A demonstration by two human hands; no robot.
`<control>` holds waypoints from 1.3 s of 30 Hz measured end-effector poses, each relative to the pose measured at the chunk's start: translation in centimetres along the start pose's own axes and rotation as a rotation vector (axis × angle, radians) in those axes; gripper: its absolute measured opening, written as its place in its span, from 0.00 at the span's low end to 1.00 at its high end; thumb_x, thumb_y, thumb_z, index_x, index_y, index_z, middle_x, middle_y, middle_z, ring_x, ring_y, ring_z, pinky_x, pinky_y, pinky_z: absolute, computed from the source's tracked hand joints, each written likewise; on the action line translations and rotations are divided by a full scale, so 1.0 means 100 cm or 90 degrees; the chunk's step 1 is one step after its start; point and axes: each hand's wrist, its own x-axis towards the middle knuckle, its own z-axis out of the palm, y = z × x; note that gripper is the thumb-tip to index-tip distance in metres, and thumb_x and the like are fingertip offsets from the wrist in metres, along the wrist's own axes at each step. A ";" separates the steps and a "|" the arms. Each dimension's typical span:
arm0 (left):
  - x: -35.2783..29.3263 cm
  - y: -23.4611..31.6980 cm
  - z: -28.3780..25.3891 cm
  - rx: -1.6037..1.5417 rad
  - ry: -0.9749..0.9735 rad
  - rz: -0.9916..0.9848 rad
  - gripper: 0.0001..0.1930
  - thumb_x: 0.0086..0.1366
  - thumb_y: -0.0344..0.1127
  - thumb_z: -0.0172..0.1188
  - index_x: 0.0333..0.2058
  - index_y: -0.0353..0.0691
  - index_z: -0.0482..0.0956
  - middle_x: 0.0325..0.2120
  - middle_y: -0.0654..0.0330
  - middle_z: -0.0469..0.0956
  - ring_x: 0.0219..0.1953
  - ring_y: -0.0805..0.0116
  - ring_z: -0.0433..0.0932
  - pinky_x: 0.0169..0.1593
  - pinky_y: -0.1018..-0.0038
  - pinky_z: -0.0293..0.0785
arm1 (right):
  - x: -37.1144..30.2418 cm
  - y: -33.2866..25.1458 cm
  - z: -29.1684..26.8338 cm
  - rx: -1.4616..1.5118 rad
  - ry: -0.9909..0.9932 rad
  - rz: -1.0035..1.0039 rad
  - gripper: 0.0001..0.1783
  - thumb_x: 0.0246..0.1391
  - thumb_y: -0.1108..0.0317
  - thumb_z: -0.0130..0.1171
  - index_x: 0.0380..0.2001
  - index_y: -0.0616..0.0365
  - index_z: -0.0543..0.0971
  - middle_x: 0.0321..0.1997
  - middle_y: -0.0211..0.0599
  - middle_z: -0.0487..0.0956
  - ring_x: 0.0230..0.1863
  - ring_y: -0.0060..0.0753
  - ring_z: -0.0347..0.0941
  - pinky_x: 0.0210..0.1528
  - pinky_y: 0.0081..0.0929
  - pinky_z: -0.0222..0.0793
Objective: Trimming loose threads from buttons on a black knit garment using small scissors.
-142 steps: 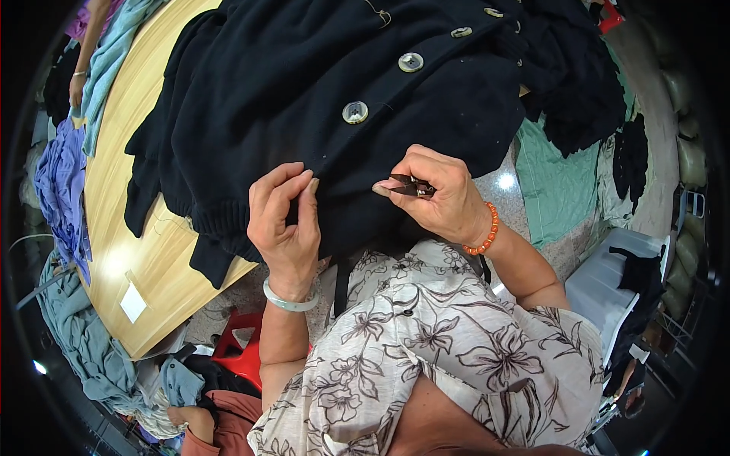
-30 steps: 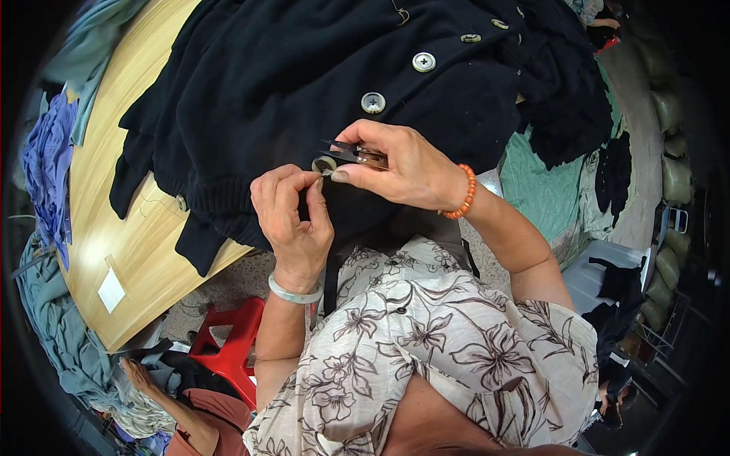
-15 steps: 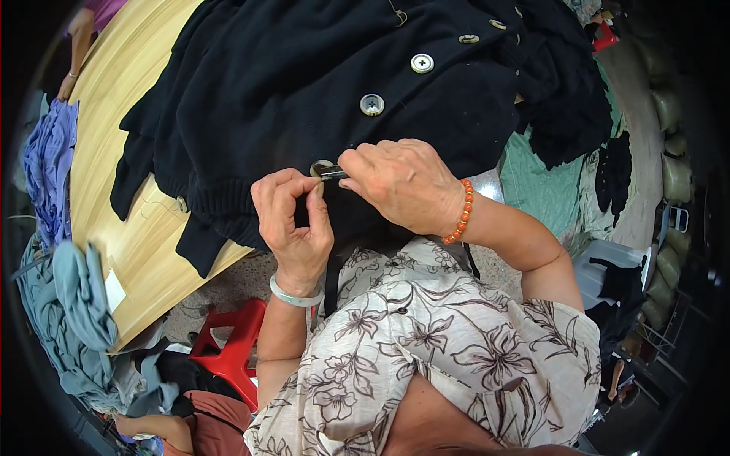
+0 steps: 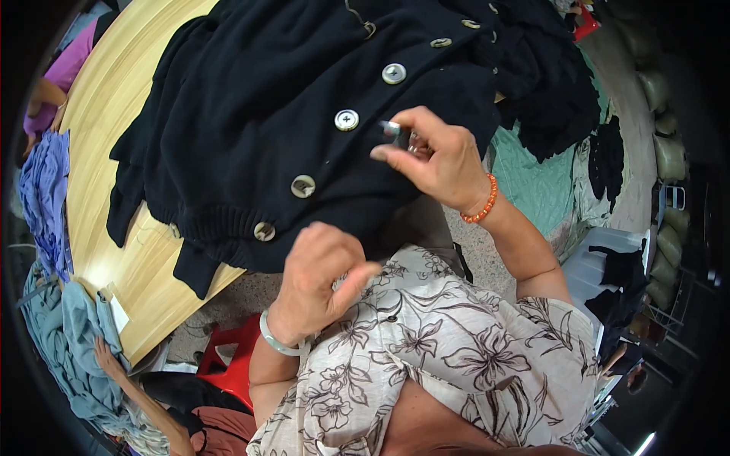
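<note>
A dark navy knit cardigan [image 4: 228,99] lies spread over the table, its row of large buttons facing up. Above it my right hand [image 4: 437,156], with an orange bead bracelet, is closed around a small silver-and-black hand tool [image 4: 391,133] that looks like thread snips; the fingers hide part of it. One pale button [image 4: 347,120] lies to the left of the tool, and another button [image 4: 303,186] sits lower down. My left hand [image 4: 323,273], wearing a pale bangle, is raised off the cloth near the hem button [image 4: 264,231]. Its fingers are loosely curled, thumb apart, slightly blurred, with nothing visible in them.
The light wooden table [image 4: 99,167] curves along the left. Purple cloth [image 4: 46,197] and grey-green garments [image 4: 80,327] hang at its edge, with a co-worker's hand [image 4: 106,357] on the latter. A red stool [image 4: 236,357] stands below. Green cloth [image 4: 532,178] lies at the right.
My hands have parted from the button: the right has moved right and up with the tool, the left down toward my body. The cardigan has shifted slightly left. A co-worker's hand has reached the grey-green garments.
</note>
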 end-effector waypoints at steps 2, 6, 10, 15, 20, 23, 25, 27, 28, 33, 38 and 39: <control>0.018 -0.003 0.006 0.112 0.136 0.019 0.08 0.54 0.24 0.72 0.29 0.37 0.80 0.29 0.57 0.79 0.34 0.56 0.76 0.39 0.64 0.72 | 0.006 0.006 -0.006 -0.011 0.026 0.046 0.21 0.51 0.56 0.75 0.42 0.54 0.81 0.18 0.30 0.78 0.19 0.32 0.78 0.24 0.26 0.70; 0.060 -0.022 0.013 0.223 0.269 -0.023 0.17 0.59 0.23 0.70 0.46 0.38 0.80 0.40 0.58 0.80 0.34 0.69 0.76 0.36 0.75 0.73 | 0.018 0.000 0.003 -0.015 0.006 0.050 0.22 0.52 0.55 0.73 0.46 0.55 0.81 0.23 0.35 0.83 0.27 0.38 0.83 0.30 0.32 0.75; 0.098 -0.043 0.019 0.241 0.254 -0.052 0.24 0.58 0.22 0.69 0.55 0.39 0.78 0.40 0.59 0.79 0.35 0.68 0.76 0.38 0.74 0.73 | 0.027 0.011 0.022 -0.080 -0.007 0.048 0.13 0.52 0.64 0.69 0.41 0.53 0.84 0.25 0.39 0.83 0.29 0.45 0.83 0.33 0.37 0.77; 0.107 -0.051 0.020 0.256 0.162 -0.083 0.21 0.55 0.21 0.67 0.50 0.35 0.79 0.37 0.55 0.76 0.38 0.57 0.75 0.44 0.64 0.73 | 0.036 0.019 0.023 -0.093 -0.041 0.057 0.08 0.53 0.64 0.68 0.35 0.55 0.85 0.24 0.41 0.82 0.29 0.44 0.82 0.33 0.38 0.76; 0.099 -0.044 0.017 0.222 0.170 -0.109 0.14 0.54 0.21 0.67 0.40 0.36 0.80 0.34 0.56 0.73 0.38 0.57 0.74 0.43 0.65 0.72 | 0.040 0.020 0.006 0.118 -0.090 0.090 0.10 0.57 0.64 0.68 0.32 0.62 0.83 0.17 0.31 0.75 0.20 0.21 0.69 0.26 0.24 0.64; 0.096 -0.042 0.017 0.226 0.183 -0.081 0.10 0.57 0.21 0.67 0.37 0.34 0.79 0.37 0.58 0.75 0.38 0.66 0.75 0.41 0.72 0.73 | 0.040 0.022 0.003 0.260 -0.164 0.126 0.10 0.61 0.67 0.66 0.32 0.65 0.82 0.19 0.23 0.73 0.23 0.10 0.62 0.26 0.18 0.59; 0.095 -0.041 0.020 0.186 0.227 -0.065 0.09 0.55 0.20 0.67 0.34 0.35 0.79 0.36 0.56 0.75 0.39 0.58 0.74 0.43 0.66 0.72 | 0.040 0.020 0.005 0.365 -0.192 0.107 0.08 0.62 0.70 0.65 0.33 0.66 0.81 0.22 0.19 0.72 0.25 0.08 0.61 0.26 0.16 0.58; 0.094 -0.036 0.019 0.208 0.235 -0.041 0.08 0.55 0.19 0.67 0.33 0.35 0.79 0.36 0.56 0.76 0.39 0.58 0.75 0.43 0.67 0.72 | 0.041 0.015 0.006 0.388 -0.191 0.103 0.08 0.63 0.70 0.65 0.34 0.65 0.81 0.23 0.18 0.74 0.26 0.08 0.62 0.27 0.16 0.59; 0.093 -0.033 0.018 0.204 0.238 -0.046 0.08 0.55 0.19 0.67 0.33 0.34 0.79 0.36 0.56 0.77 0.39 0.59 0.75 0.43 0.67 0.73 | 0.042 0.015 0.008 0.396 -0.196 0.099 0.08 0.62 0.70 0.65 0.36 0.65 0.81 0.24 0.19 0.74 0.27 0.07 0.63 0.27 0.16 0.59; 0.077 -0.038 0.011 0.038 0.235 -0.136 0.01 0.68 0.22 0.62 0.35 0.32 0.80 0.33 0.65 0.81 0.34 0.81 0.75 0.40 0.84 0.71 | 0.038 0.012 -0.003 0.367 -0.224 0.095 0.13 0.62 0.65 0.66 0.42 0.64 0.79 0.28 0.20 0.74 0.27 0.10 0.63 0.29 0.18 0.60; 0.068 -0.039 0.018 -0.010 0.269 -0.167 0.03 0.65 0.20 0.62 0.32 0.31 0.78 0.31 0.59 0.81 0.31 0.74 0.76 0.36 0.79 0.72 | 0.018 0.005 -0.021 0.267 -0.255 0.144 0.15 0.65 0.60 0.61 0.40 0.65 0.79 0.19 0.28 0.71 0.21 0.19 0.63 0.26 0.25 0.60; 0.068 -0.037 0.021 0.002 0.278 -0.150 0.03 0.64 0.20 0.62 0.32 0.31 0.77 0.31 0.58 0.81 0.31 0.72 0.76 0.36 0.77 0.73 | 0.016 0.004 -0.021 0.269 -0.256 0.145 0.15 0.65 0.60 0.61 0.40 0.65 0.79 0.19 0.28 0.71 0.21 0.19 0.63 0.26 0.25 0.60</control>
